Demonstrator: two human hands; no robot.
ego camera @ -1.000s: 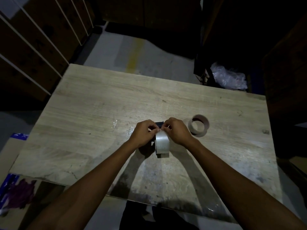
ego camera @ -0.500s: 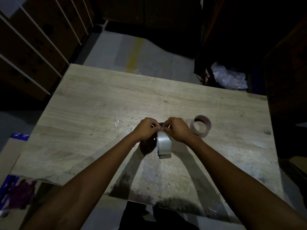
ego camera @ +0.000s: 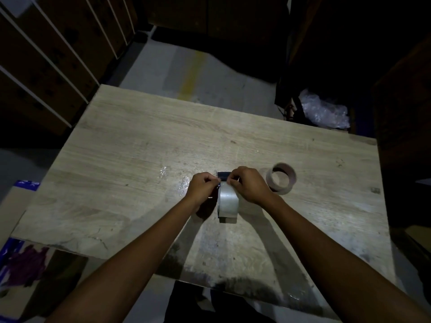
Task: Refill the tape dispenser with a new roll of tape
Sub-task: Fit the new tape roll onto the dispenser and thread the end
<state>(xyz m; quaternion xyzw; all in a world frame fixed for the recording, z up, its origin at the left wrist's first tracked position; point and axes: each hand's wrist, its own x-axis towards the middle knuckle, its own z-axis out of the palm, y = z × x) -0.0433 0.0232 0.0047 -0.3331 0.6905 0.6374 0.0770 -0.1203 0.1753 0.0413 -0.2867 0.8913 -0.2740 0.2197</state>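
A roll of clear tape (ego camera: 227, 201) stands on edge in a dark tape dispenser (ego camera: 223, 175) near the middle of the wooden table (ego camera: 140, 141). Most of the dispenser is hidden by the roll and my hands; only its dark front end shows beyond my fingers. My left hand (ego camera: 203, 188) pinches the left edge of the tape's loose end at the top of the roll. My right hand (ego camera: 247, 184) pinches its right edge. An empty brown cardboard core (ego camera: 281, 178) lies flat just right of my right hand.
Scraps of clear tape (ego camera: 184, 184) stick to the table left of my hands. A crumpled clear plastic bag (ego camera: 323, 111) lies on the floor beyond the table's far right corner. Dark shelving (ego camera: 46, 54) stands at the left. Cardboard with purple marks (ego camera: 21, 264) lies at the lower left.
Both hands stay pinched at the tape's end on top of the roll. Roll and hands have shifted very slightly; the core has not moved.
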